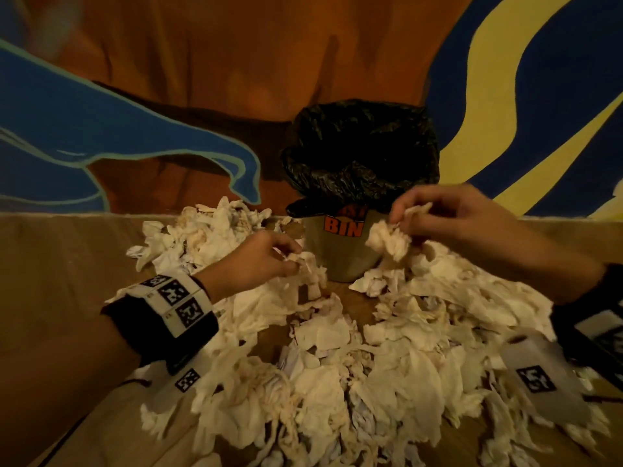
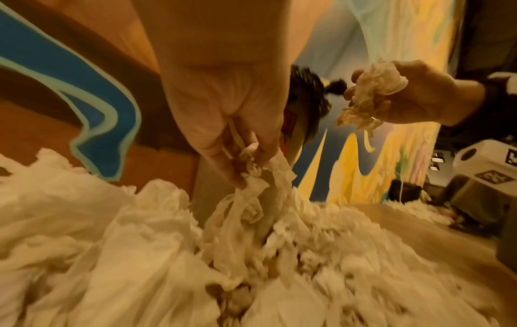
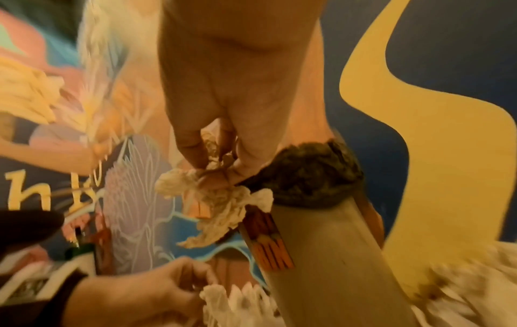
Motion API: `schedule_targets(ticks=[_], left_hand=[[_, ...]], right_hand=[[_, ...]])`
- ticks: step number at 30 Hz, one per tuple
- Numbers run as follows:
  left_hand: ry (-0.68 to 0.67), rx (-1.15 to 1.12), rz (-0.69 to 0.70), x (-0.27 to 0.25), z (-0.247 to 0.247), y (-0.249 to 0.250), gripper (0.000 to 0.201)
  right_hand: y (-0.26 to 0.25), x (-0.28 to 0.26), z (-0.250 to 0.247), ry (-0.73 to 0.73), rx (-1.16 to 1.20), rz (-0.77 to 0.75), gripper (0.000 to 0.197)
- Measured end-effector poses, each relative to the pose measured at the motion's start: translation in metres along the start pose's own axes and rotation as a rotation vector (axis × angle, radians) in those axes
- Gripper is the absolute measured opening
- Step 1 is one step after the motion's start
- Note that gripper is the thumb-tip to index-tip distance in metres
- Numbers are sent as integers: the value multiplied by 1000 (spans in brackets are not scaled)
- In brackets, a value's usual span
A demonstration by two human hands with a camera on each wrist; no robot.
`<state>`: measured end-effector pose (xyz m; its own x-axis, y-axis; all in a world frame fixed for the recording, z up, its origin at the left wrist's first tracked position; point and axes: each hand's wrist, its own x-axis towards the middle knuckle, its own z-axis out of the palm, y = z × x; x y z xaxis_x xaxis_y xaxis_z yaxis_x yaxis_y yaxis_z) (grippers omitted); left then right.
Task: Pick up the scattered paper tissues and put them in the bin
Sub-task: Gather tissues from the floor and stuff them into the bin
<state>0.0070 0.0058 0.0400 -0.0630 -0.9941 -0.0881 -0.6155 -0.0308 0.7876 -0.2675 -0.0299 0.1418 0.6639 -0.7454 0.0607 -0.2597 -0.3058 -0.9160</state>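
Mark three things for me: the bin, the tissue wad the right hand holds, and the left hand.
bin (image 1: 340, 254): head view, on its grey front wall below the orange label.
tissue wad (image 1: 387, 241): head view, on the crumpled bulk under the fingers.
left hand (image 1: 256, 261): head view, on the back of the hand.

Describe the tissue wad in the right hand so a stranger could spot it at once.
Start at the grey bin with the black liner and orange BIN label, standing against the painted wall. Just to its right, the right hand pinches a crumpled tissue wad level with the label. Unlike the scattered tissues on the floor, it hangs in the air, clear of the pile.
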Motion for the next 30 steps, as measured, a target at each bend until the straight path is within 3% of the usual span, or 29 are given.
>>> schedule_targets(ticks=[5,8,11,14,17,19,22,24,27,30], left_hand=[[125,-194,53,-21,-40,32,21],[140,-200,112,-31,-59,57,22],[151,-239,175,-34,-73,86,20],[211,-258,267,-33,-83,115,19],[292,-265,364,-25,-87,138,20],[337,-269,424,-19,-85,150,20],[373,-285,473,-8,-80,159,16],[371,-273,496,2,-76,160,16],[475,-179,540,25,-70,157,23],[635,-8,595,45,-60,151,23]], right_hand=[[-37,28,-20,224,193,-233,10],[-41,55,-28,296,163,-275,14],[-35,75,-26,295,-70,-187,12],[-26,83,-19,174,-442,-21,32],[-26,78,-9,202,-653,-104,37],[-33,71,-4,215,-455,-169,37],[-43,61,5,17,-101,-135,41],[-43,62,9,-6,-25,-125,42],[-41,71,4,189,47,-181,24],[-36,82,-6,412,73,-241,19]])
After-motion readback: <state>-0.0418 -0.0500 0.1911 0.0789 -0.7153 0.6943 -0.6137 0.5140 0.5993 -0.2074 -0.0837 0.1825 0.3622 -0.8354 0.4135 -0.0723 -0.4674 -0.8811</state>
